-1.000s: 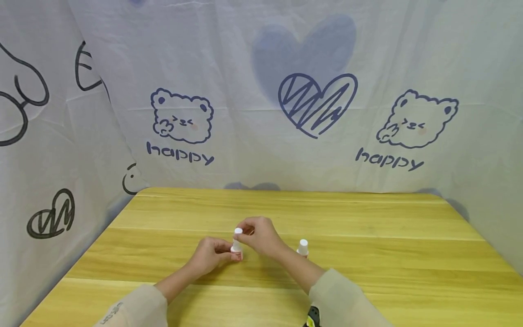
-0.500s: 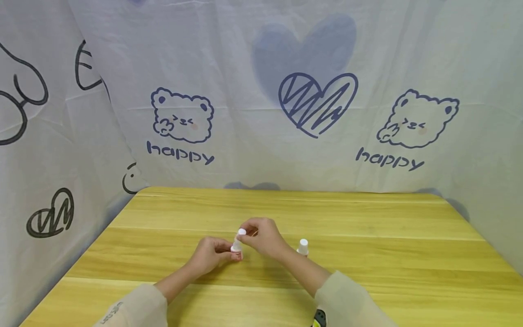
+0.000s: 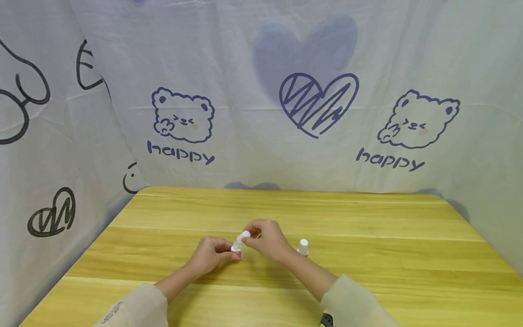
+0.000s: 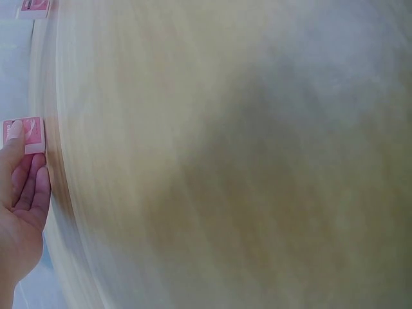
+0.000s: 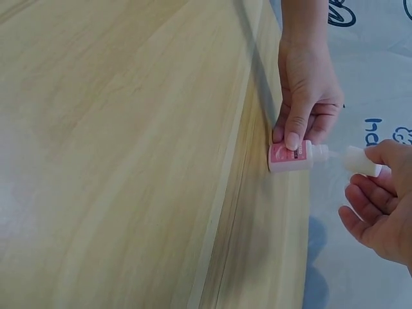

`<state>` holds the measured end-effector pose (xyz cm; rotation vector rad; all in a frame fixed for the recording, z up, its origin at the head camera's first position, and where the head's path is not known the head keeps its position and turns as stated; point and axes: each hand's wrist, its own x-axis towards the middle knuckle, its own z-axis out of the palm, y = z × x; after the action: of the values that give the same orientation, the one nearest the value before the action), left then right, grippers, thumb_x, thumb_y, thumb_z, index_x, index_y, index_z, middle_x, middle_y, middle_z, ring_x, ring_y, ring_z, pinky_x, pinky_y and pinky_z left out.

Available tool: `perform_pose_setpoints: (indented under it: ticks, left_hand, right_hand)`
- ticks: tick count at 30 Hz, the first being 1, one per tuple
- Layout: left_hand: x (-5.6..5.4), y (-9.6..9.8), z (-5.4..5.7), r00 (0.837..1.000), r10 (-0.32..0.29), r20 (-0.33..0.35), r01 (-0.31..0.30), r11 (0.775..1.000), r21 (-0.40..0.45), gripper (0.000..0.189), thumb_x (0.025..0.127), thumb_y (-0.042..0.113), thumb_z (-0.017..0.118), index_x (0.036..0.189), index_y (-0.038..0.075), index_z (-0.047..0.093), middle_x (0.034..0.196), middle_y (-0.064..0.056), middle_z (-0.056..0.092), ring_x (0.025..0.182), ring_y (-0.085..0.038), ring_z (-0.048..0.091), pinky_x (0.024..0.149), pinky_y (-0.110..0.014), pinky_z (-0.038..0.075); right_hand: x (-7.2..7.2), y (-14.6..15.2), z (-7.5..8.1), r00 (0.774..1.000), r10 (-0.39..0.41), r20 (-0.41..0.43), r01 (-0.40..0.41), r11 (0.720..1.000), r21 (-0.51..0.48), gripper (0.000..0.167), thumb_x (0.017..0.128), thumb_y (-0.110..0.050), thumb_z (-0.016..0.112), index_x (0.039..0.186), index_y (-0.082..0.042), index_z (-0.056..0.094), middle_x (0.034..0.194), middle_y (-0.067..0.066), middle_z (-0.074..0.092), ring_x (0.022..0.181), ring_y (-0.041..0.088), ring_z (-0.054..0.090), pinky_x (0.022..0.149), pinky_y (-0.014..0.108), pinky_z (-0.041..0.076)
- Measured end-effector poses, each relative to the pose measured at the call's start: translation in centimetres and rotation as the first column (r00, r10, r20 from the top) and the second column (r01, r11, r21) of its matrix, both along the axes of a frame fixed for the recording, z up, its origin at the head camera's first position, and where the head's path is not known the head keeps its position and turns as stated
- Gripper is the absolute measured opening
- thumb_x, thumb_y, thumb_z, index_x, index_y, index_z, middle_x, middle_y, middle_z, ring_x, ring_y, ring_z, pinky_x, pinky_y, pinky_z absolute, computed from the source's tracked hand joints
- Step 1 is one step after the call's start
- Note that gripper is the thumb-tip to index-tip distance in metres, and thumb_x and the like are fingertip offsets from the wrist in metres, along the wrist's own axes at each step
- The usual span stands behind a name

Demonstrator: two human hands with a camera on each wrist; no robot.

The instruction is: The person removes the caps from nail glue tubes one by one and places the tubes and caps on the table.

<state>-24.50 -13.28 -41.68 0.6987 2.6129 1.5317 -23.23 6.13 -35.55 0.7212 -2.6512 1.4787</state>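
My left hand [image 3: 210,255] grips a small bottle [image 3: 236,255] with a pink label and white neck, upright on the table. In the right wrist view, its thumb lies across the bottle's label [image 5: 290,158]. A white cap [image 3: 246,234] is pinched between the thumb and fingers of my right hand [image 3: 267,240], tilted above the neck. Between cap and neck shows a translucent tip [image 5: 334,154]; whether the cap touches it I cannot tell. Standing to the right is a second bottle [image 3: 303,247] with a white cap, its lower part hidden by the right forearm.
The wood-grain table [image 3: 388,254] carries both bottles. A white cloth [image 3: 245,150] with bear and heart drawings hangs behind it, and another cloth [image 3: 94,150] runs along the left side.
The right hand has shifted slightly right, and the cap in it has gone from upright over the bottle to tilted. The left hand and the bottle have stayed in place.
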Motion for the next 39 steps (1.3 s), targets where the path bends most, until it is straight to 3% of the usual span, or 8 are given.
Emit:
perform_pose_setpoints:
  ticks: [15,31,39]
  left_hand:
    - [0.1,0.0,0.2,1.000,0.020,0.008,-0.019,1.000,-0.013,0.021,0.079,0.013,0.072,0.092,-0.004,0.071,0.088,-0.017,0.072,0.082,-0.023,0.070,0.070,-0.021,0.056]
    - [0.2,0.2,0.2,1.000,0.010,0.010,-0.010,1.000,-0.006,0.021,0.079,0.013,0.071,0.090,-0.004,0.071,0.088,-0.017,0.072,0.081,-0.021,0.070,0.071,-0.021,0.056]
    - [0.2,0.2,0.1,1.000,0.023,0.005,-0.023,1.000,-0.008,0.021,0.078,0.013,0.072,0.090,-0.004,0.071,0.088,-0.017,0.072,0.081,-0.022,0.070,0.071,-0.020,0.056]
  right_hand:
    - [0.2,0.4,0.1,0.999,-0.006,-0.037,0.010,0.996,0.094,0.006,0.080,0.000,0.068,0.085,0.003,0.067,0.076,0.009,0.066,0.069,0.010,0.055,0.058,0.015,0.046]
    - [0.2,0.2,-0.4,1.000,0.018,-0.004,-0.017,0.979,0.201,0.003,0.077,0.003,0.069,0.078,0.005,0.067,0.069,0.010,0.065,0.059,0.007,0.047,0.051,0.014,0.041]
    - [0.5,0.1,-1.2,0.999,0.007,-0.054,0.006,0.971,0.241,0.006,0.076,0.003,0.069,0.072,0.003,0.065,0.065,0.006,0.063,0.058,0.007,0.044,0.050,0.015,0.041]
